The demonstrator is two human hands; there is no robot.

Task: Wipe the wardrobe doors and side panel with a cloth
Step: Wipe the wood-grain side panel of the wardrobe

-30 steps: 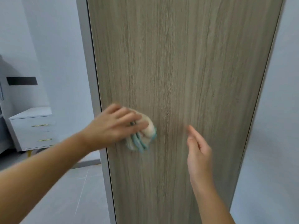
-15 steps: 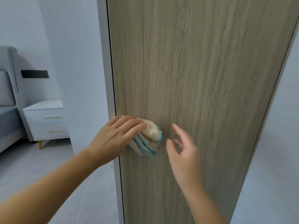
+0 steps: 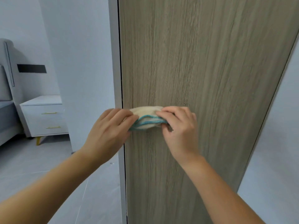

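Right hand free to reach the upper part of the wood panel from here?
Probably not yet: the right hand is gripping the cloth with the left hand. The wood panel above is unobstructed.

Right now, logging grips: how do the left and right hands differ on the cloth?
The left hand holds the cloth's left end, fingers fairly straight; the right hand holds the right end, fingers curled over its top. The left overlaps the grey door edge; the right sits fully over the wood-grain side panel. Both grip the cloth.
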